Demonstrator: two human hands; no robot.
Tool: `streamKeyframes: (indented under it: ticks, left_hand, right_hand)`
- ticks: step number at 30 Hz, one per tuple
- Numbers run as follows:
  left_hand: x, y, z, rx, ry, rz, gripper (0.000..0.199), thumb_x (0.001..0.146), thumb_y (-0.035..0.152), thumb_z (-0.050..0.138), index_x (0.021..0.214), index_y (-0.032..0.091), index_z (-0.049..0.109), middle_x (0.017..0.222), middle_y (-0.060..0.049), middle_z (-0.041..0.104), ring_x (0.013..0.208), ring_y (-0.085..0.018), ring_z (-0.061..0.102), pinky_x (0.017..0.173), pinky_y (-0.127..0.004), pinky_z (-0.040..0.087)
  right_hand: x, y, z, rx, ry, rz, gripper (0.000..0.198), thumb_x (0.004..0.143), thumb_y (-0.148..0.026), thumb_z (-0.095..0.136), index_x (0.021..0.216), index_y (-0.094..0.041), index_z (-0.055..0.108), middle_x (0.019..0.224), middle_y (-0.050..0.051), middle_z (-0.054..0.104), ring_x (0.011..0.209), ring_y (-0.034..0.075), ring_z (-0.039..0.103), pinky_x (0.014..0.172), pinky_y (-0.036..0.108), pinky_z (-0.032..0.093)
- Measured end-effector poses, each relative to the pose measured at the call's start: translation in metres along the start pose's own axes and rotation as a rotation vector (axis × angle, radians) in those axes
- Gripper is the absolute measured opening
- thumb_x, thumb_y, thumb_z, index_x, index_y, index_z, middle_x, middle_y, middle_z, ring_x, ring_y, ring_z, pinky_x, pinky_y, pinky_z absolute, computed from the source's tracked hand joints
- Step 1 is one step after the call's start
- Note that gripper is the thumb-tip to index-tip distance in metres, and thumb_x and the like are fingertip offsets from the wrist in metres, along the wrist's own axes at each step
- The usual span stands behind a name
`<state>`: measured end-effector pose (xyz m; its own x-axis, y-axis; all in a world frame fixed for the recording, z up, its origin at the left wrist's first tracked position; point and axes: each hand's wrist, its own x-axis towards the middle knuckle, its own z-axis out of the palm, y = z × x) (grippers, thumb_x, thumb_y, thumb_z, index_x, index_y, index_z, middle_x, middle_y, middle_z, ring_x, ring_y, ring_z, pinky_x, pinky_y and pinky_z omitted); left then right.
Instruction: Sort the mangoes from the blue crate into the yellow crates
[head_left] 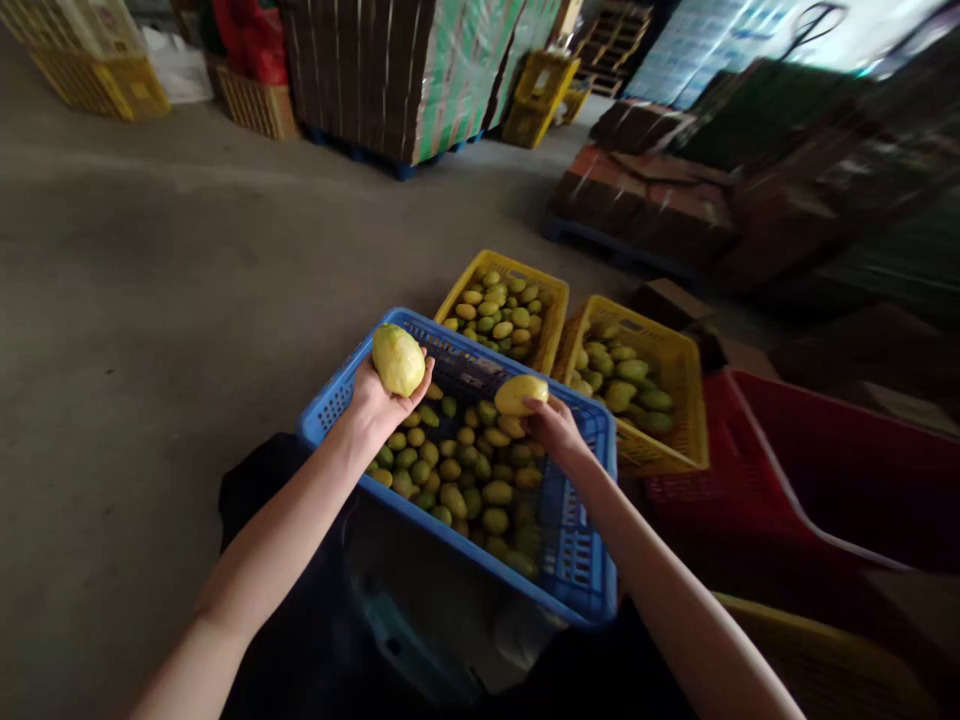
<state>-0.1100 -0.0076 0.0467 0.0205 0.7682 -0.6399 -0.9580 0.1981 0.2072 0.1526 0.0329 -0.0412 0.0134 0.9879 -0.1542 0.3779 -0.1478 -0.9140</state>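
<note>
My left hand (386, 397) is raised over the left part of a blue crate (450, 528), palm up, its fingers curled round a large pale yellow mango (398, 360). Over the crate's right side, my right hand (551, 422) grips a smaller yellow mango (520, 396) between thumb and fingers. Below both hands, many green and yellow mangoes (452, 498) lie in the blue crate. The crate's right end shows bare blue slats.
Two yellow crates of mangoes, one behind (555, 335) and one at right (686, 400), stand close to the blue crate. A red bin (780, 480) is farther right. Wrapped box stacks (360, 75) and cartons on a pallet (645, 200) stand behind.
</note>
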Motion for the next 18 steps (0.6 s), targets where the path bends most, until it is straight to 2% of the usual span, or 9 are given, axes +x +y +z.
streamKeyframes:
  ticks: [1, 3, 6, 9, 13, 15, 18]
  left_hand:
    - [-0.003, -0.008, 0.002, 0.002, -0.031, -0.021, 0.031, 0.092, 0.028, 0.035, 0.096, 0.014, 0.062, 0.071, -0.006, 0.067, 0.066, -0.018, 0.068, 0.059, -0.030, 0.059]
    - [-0.005, -0.026, 0.004, 0.027, -0.080, -0.079, 0.033, 0.092, 0.028, 0.034, 0.096, 0.012, 0.063, 0.071, -0.007, 0.068, 0.066, -0.019, 0.069, 0.059, -0.031, 0.059]
    - [0.003, -0.054, 0.003, 0.089, -0.079, -0.147, 0.037, 0.093, 0.028, 0.031, 0.097, 0.011, 0.064, 0.069, -0.008, 0.068, 0.063, -0.020, 0.068, 0.055, -0.030, 0.058]
    - [0.016, -0.084, -0.002, 0.145, -0.067, -0.173, 0.038, 0.091, 0.030, 0.031, 0.098, 0.012, 0.064, 0.068, -0.009, 0.068, 0.060, -0.022, 0.067, 0.050, -0.031, 0.055]
    - [0.020, -0.123, -0.009, 0.236, -0.082, -0.164, 0.040, 0.092, 0.032, 0.032, 0.095, 0.010, 0.065, 0.067, -0.010, 0.067, 0.069, -0.023, 0.068, 0.058, -0.032, 0.056]
    - [0.015, -0.139, -0.012, 0.281, -0.075, -0.097, 0.040, 0.094, 0.034, 0.031, 0.090, 0.012, 0.064, 0.064, -0.008, 0.066, 0.073, -0.022, 0.068, 0.064, -0.031, 0.056]
    - [0.011, -0.152, -0.014, 0.313, -0.054, -0.022, 0.043, 0.095, 0.037, 0.029, 0.082, 0.015, 0.063, 0.062, -0.006, 0.065, 0.077, -0.022, 0.068, 0.067, -0.029, 0.055]
  right_hand:
    - [-0.003, -0.021, -0.007, 0.289, -0.003, -0.050, 0.035, 0.062, -0.049, 0.063, 0.081, -0.020, 0.060, 0.066, 0.000, 0.061, 0.051, 0.013, 0.050, 0.046, 0.027, 0.042]
    - [-0.020, -0.057, -0.018, 0.656, -0.071, -0.131, 0.035, 0.055, -0.039, 0.070, 0.085, -0.023, 0.061, 0.075, 0.001, 0.066, 0.061, 0.015, 0.056, 0.052, 0.027, 0.047]
    - [-0.058, -0.075, -0.026, 0.820, -0.148, -0.157, 0.046, 0.047, -0.023, 0.077, 0.090, -0.024, 0.062, 0.084, 0.002, 0.070, 0.072, 0.018, 0.063, 0.066, 0.030, 0.052]
    - [-0.085, -0.053, -0.021, 0.877, -0.164, -0.117, 0.058, 0.042, -0.018, 0.081, 0.095, -0.025, 0.060, 0.092, 0.002, 0.070, 0.075, 0.021, 0.065, 0.070, 0.035, 0.054]
    - [-0.096, -0.011, -0.004, 0.974, 0.002, 0.010, 0.051, 0.044, -0.022, 0.085, 0.087, -0.024, 0.056, 0.082, -0.002, 0.068, 0.071, 0.018, 0.064, 0.068, 0.032, 0.053]
    - [-0.098, -0.003, 0.002, 0.970, 0.077, 0.066, 0.048, 0.049, -0.025, 0.084, 0.087, -0.024, 0.055, 0.082, -0.002, 0.067, 0.072, 0.017, 0.063, 0.067, 0.029, 0.052]
    - [-0.100, -0.002, 0.006, 0.916, 0.114, 0.076, 0.047, 0.054, -0.031, 0.083, 0.092, -0.022, 0.057, 0.085, 0.000, 0.067, 0.076, 0.017, 0.063, 0.066, 0.027, 0.051]
